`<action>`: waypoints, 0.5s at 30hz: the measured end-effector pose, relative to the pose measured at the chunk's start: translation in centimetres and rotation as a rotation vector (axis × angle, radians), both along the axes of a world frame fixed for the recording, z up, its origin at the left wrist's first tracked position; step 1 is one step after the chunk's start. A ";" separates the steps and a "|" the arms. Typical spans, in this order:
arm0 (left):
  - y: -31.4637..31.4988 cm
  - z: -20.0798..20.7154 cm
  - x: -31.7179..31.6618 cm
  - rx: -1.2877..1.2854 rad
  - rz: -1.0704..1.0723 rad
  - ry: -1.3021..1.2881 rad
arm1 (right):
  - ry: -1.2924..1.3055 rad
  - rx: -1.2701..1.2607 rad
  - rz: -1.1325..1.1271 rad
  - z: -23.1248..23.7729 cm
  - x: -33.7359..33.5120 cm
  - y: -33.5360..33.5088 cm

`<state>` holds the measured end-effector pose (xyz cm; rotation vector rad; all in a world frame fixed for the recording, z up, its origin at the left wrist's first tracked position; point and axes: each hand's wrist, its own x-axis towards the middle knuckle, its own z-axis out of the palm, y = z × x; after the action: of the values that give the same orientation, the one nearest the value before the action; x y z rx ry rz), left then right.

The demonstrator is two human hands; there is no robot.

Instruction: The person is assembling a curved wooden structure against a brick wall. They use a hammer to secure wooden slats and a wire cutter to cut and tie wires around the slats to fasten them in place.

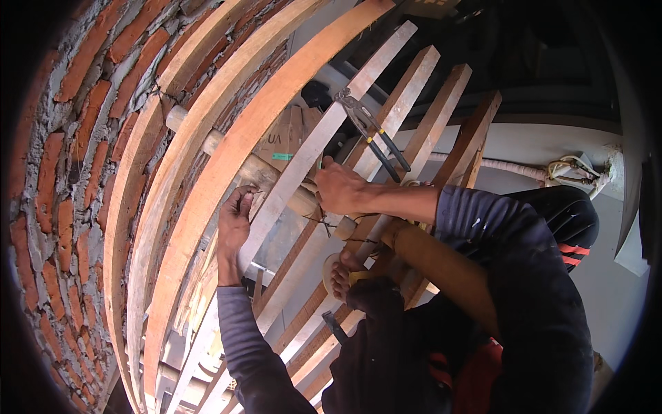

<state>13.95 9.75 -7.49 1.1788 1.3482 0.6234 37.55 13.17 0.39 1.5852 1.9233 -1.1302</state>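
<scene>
My left hand (234, 219) is beside a squared wooden beam (298, 146), its thumb and fingertips pinched together. Across that beam, my right hand (339, 188) has its fingers curled in. What either hand holds is too small or hidden to make out. Between them a round wooden pole (265, 172) crosses the beams. Dark tie wire (324, 221) sticks out around the pole, just below my right hand. A pair of pincers (372, 131) with dark, yellow-marked handles lies over the beams, past my right hand.
A rough brick wall (72, 172) rises at left, close to several long beams (207, 186). My bare foot (343, 276) rests among the beams, near a hammer-like tool (335, 327). Beyond the gaps stands a cardboard box (284, 131). A coiled cable (572, 169) is at far right.
</scene>
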 end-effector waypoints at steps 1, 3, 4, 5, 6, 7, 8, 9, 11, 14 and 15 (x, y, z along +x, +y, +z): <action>-0.2 0.1 0.0 -0.003 0.019 -0.020 | -0.021 -0.029 0.036 0.6 0.0 0.1; -0.2 -0.3 0.0 -0.049 0.062 -0.085 | -0.017 -0.061 0.108 1.5 0.7 0.6; 0.0 -0.6 0.2 -0.069 0.082 -0.122 | -0.019 -0.073 0.141 1.7 1.1 0.8; 0.0 -0.7 0.3 -0.071 0.103 -0.141 | -0.011 -0.070 0.139 1.5 1.3 0.7; -0.2 -0.8 0.4 -0.073 0.124 -0.160 | -0.003 -0.067 0.136 0.9 1.4 0.5; -0.3 -1.0 0.4 -0.075 0.145 -0.178 | 0.006 -0.064 0.135 0.8 1.3 0.4; -0.4 -1.2 0.3 -0.013 0.124 -0.123 | 0.010 -0.065 0.112 0.8 1.1 0.3; -0.3 -1.4 0.1 0.049 0.103 -0.067 | 0.013 -0.066 0.090 0.8 0.8 0.0; -0.1 -0.6 0.5 0.139 0.063 0.034 | 0.014 -0.055 0.065 0.4 0.7 -0.3; 0.1 0.6 1.0 0.226 0.041 0.126 | 0.014 -0.015 0.068 0.0 1.0 -0.5; -0.1 0.6 1.0 0.248 0.051 0.130 | 0.024 -0.008 0.068 -0.1 1.1 -0.6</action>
<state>14.96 9.69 -6.93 1.4077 1.4433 0.7790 38.64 12.62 0.30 1.4963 1.9701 -1.1331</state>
